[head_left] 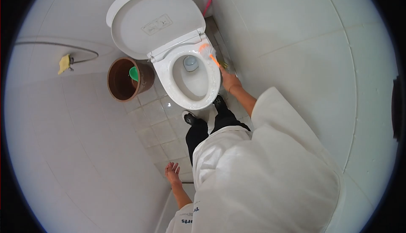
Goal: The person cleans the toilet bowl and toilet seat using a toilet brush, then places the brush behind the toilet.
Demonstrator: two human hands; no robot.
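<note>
My right hand (229, 80) is closed round the orange handle of a toilet brush (207, 50). The brush's orange and white head rests on the right rear part of the white toilet seat (167, 76), beside the hinge. Wet drops or suds dot the seat, and water stands in the bowl (191, 63). The lid (156, 21) is raised. My left hand (173, 173) hangs low on the left, away from the toilet, with its fingers apart and nothing in it.
A brown bucket (144, 77) with a green dipper (134, 73) inside stands left of the toilet. A yellow cloth (64, 64) hangs by a hose on the left wall. Something pink (207, 5) is behind the toilet. My shoes are at its front.
</note>
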